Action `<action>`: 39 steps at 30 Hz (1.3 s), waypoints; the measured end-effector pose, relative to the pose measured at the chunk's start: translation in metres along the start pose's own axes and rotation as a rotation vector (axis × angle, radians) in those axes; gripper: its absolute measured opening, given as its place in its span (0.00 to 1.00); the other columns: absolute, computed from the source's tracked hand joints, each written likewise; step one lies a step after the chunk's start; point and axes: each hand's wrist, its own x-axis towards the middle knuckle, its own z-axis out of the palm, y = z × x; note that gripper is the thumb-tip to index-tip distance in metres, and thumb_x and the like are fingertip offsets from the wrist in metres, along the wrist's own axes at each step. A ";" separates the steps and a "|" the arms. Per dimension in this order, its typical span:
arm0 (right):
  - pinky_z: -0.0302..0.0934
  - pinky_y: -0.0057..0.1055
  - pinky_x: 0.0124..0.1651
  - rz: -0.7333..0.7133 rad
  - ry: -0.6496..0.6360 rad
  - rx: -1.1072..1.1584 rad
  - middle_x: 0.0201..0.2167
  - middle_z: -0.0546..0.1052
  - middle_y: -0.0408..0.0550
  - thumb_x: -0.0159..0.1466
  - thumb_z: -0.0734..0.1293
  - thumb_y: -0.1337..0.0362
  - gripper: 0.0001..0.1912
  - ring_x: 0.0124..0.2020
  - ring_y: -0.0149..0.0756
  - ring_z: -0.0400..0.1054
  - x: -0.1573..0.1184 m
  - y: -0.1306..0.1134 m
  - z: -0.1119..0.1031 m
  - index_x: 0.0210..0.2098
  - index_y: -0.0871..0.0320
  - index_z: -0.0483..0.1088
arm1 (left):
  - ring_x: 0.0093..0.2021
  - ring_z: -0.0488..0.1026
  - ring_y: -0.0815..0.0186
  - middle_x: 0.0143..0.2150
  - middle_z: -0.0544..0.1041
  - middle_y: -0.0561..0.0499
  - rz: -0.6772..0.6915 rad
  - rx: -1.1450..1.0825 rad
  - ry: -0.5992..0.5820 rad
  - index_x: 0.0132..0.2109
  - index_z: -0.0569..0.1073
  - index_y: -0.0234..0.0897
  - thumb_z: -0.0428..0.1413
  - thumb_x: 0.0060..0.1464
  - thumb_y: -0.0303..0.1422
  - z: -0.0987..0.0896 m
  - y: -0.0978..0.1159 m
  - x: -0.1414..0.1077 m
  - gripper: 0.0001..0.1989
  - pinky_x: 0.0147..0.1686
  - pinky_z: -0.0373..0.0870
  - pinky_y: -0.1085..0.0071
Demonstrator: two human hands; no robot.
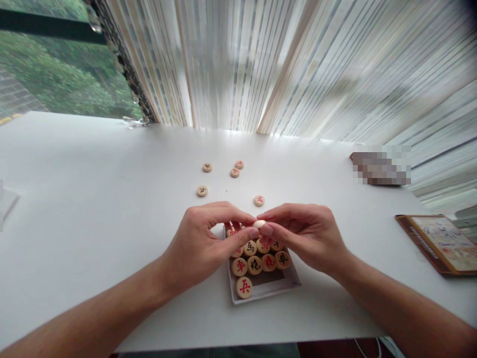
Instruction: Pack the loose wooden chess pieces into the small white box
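while left hand point(203, 243) and right hand point(311, 238) pinch a pale disc point(260, 224), open box point(279, 287) of lettered discs point(255, 265) at its six o'clock, five loose discs point(202, 191) on the table point(93, 214) from ten to twelve

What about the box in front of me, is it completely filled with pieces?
No, the row of the box nearest you holds just one red-marked piece, with bare space to its right.
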 end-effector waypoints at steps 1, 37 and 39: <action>0.76 0.30 0.27 0.028 0.005 0.017 0.26 0.85 0.49 0.64 0.80 0.60 0.08 0.24 0.38 0.80 0.000 0.000 0.000 0.40 0.56 0.86 | 0.35 0.81 0.64 0.36 0.87 0.49 -0.005 -0.011 -0.001 0.42 0.88 0.38 0.68 0.60 0.29 0.000 0.000 0.000 0.04 0.37 0.78 0.70; 0.67 0.18 0.21 0.389 -0.095 0.442 0.18 0.80 0.44 0.55 0.85 0.67 0.13 0.17 0.26 0.72 -0.001 -0.010 0.008 0.29 0.62 0.79 | 0.42 0.86 0.66 0.45 0.89 0.48 0.017 -0.142 -0.090 0.53 0.86 0.36 0.69 0.58 0.24 0.003 -0.005 -0.006 0.15 0.42 0.81 0.77; 0.66 0.18 0.21 0.387 -0.092 0.430 0.19 0.80 0.44 0.55 0.85 0.67 0.13 0.17 0.26 0.72 -0.003 -0.010 0.008 0.30 0.62 0.79 | 0.41 0.86 0.66 0.45 0.89 0.49 0.025 -0.139 -0.086 0.53 0.86 0.37 0.69 0.58 0.24 0.003 -0.004 -0.007 0.15 0.42 0.81 0.78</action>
